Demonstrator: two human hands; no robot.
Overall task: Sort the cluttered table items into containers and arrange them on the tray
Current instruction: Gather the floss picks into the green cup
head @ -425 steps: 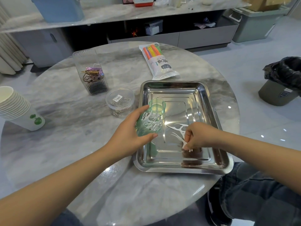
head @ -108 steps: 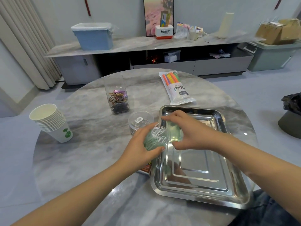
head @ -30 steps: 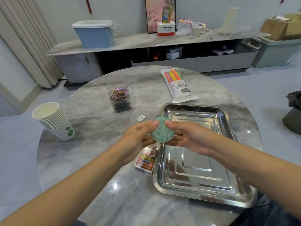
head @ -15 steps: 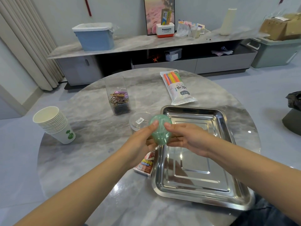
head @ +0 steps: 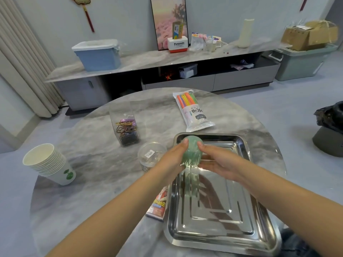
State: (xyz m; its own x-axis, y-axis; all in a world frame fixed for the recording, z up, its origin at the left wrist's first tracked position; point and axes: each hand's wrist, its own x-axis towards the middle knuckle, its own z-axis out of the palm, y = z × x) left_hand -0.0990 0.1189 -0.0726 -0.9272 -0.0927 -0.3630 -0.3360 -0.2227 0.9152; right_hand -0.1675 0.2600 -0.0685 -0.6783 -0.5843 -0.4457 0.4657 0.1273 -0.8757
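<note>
While both hands hold the green container (head: 192, 153) up over the far end of the steel tray (head: 263, 227), the step in hand looks like closing or checking this filled jar before it is set down. The left hand (head: 172, 160) grips its left side with fingers curled round it, and the right hand (head: 217, 160) holds the other side, thumb on top and fingers wrapped beneath; the container is lifted clear of the tray floor, tilted so one round end faces the camera, with pale thin pieces showing faintly through the plastic. Whether a lid is fully seated I cannot tell. On the marble table (head: 92, 182), at about ten o'clock from the tray's centre, stands a small clear round tub (head: 151, 156), just beside the tray's left rim; further toward eleven o'clock is a tall clear box of clips (head: 127, 129). A packet of coloured straws (head: 192, 111) lies at twelve o'clock beyond the tray, a stack of paper cups (head: 50, 164) sits well apart at nine o'clock, and a small printed box (head: 158, 204) touches the tray's left edge. Next, I judge, the container wants righting and lowering onto the tray, upright in a corner so room remains for the rest.
</note>
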